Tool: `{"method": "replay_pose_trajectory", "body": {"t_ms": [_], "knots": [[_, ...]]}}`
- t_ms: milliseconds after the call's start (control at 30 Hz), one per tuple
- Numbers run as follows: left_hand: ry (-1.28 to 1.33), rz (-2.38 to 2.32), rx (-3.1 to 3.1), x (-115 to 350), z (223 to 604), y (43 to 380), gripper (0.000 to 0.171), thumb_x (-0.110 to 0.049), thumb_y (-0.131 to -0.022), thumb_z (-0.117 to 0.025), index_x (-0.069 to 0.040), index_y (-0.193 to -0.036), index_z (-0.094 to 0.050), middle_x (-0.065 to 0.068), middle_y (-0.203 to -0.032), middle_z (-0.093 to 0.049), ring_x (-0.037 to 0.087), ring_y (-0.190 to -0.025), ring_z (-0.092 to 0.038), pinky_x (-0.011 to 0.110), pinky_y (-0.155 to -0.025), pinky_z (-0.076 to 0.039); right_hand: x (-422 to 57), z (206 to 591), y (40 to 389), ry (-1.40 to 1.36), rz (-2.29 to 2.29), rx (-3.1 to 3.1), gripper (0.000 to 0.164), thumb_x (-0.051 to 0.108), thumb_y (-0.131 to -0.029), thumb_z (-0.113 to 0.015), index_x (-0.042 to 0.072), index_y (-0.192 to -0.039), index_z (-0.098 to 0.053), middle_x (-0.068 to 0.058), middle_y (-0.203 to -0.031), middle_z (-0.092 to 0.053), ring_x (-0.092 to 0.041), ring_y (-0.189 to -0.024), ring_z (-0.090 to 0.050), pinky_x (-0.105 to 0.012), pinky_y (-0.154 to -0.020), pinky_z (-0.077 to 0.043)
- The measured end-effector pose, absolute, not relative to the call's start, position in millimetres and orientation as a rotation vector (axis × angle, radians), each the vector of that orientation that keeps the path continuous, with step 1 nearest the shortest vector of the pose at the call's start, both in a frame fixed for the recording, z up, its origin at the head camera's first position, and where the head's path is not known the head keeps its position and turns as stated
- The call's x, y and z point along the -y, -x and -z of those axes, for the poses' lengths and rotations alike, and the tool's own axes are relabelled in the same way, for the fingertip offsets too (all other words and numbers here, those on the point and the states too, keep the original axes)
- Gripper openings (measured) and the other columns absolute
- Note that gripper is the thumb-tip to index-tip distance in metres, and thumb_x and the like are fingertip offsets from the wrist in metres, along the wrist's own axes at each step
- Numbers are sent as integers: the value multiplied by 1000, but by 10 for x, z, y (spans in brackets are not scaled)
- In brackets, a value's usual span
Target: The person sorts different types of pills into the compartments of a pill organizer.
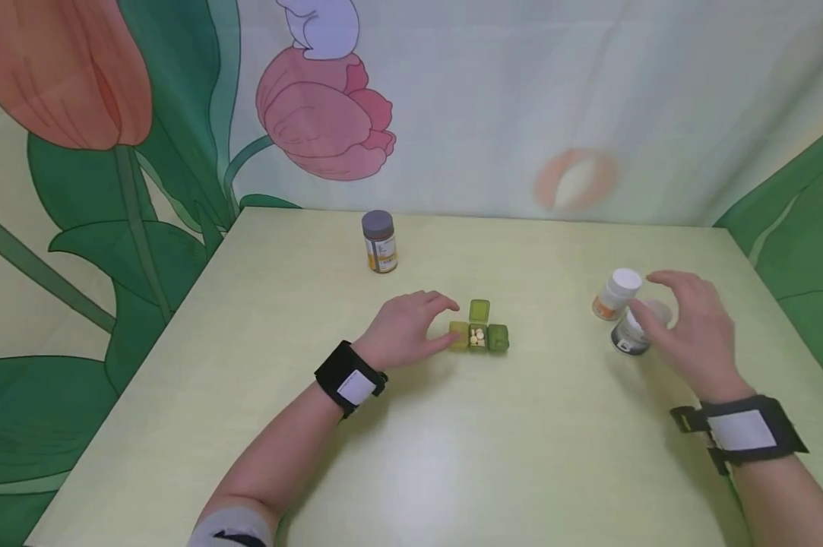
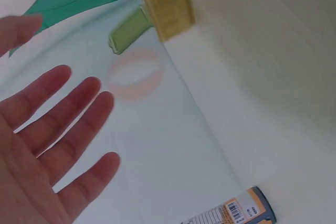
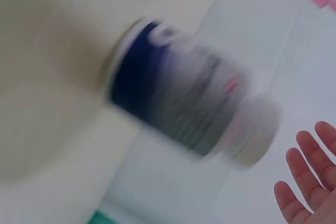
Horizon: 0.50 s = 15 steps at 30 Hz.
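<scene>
My left hand (image 1: pixel 411 330) hovers at the left side of a small green pill organizer (image 1: pixel 498 339), fingers apart and holding nothing. Its thumb tip overlaps the yellowish compartment (image 1: pixel 458 331) in the head view. The middle compartment's lid (image 1: pixel 479 311) is flipped up, and several pale pills (image 1: pixel 477 336) lie inside. On the right, my right hand (image 1: pixel 698 338) is spread beside a white pill bottle with a dark blue label band (image 1: pixel 628 339). That bottle stands upright and capped, blurred in the right wrist view (image 3: pixel 178 90), with the right fingers (image 3: pixel 310 182) relaxed near its cap.
A smaller white bottle with an orange label (image 1: pixel 618 292) stands just behind the blue-banded one. Toward the back left is a brown bottle with a dark cap (image 1: pixel 381 247). The pale table (image 1: pixel 520 456) ends at a printed flower curtain (image 1: pixel 466 114).
</scene>
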<state>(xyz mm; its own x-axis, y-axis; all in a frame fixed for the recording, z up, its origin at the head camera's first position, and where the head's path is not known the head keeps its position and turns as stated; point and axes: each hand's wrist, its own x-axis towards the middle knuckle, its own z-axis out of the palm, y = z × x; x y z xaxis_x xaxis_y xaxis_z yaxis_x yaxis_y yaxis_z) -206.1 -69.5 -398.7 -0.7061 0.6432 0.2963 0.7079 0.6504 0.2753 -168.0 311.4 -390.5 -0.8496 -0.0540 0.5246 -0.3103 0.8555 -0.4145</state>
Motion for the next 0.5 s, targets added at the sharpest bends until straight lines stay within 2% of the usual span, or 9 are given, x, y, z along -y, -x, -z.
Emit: {"method": "replay_pose_trajectory", "body": {"t_ms": [100, 200, 333, 500], "knots": [[1149, 406, 2788, 649, 3989, 2151, 44, -41, -89, -67, -13, -122, -63, 4, -113, -66, 18, -90, -62, 33, -70, -50, -2828, 3855, 1765, -450, -635, 2418, 42, 13, -79, -75, -4, -114, -60, -22, -114, -59, -41, -106, -51, -55, -75, -43], [1183, 273, 2877, 598, 4031, 2230, 51, -45, -88, -67, -13, -128, -60, 3, -114, -65, 17, -91, -61, 32, -71, -50, -2554, 3877, 1878, -619, -599, 2435, 42, 15, -78, -77, -2, -113, -61, -19, -114, -59, -37, -106, -53, -52, -76, -47], [1205, 154, 2950, 533, 4089, 2302, 61, -51, -86, -69, -12, -131, -57, 3, -114, -64, 18, -92, -62, 32, -71, -51, -2239, 3944, 2009, -784, -557, 2534, 44, 20, -83, -75, -1, -117, -58, -18, -118, -57, -35, -109, -54, -49, -79, -50], [1201, 120, 3005, 464, 4124, 2357, 63, -52, -84, -70, -12, -131, -57, 1, -109, -64, 14, -88, -60, 31, -68, -50, -1938, 4013, 2116, -890, -572, 2672, 49, 28, -88, -72, 2, -124, -54, -17, -124, -54, -34, -113, -53, -49, -83, -50]]}}
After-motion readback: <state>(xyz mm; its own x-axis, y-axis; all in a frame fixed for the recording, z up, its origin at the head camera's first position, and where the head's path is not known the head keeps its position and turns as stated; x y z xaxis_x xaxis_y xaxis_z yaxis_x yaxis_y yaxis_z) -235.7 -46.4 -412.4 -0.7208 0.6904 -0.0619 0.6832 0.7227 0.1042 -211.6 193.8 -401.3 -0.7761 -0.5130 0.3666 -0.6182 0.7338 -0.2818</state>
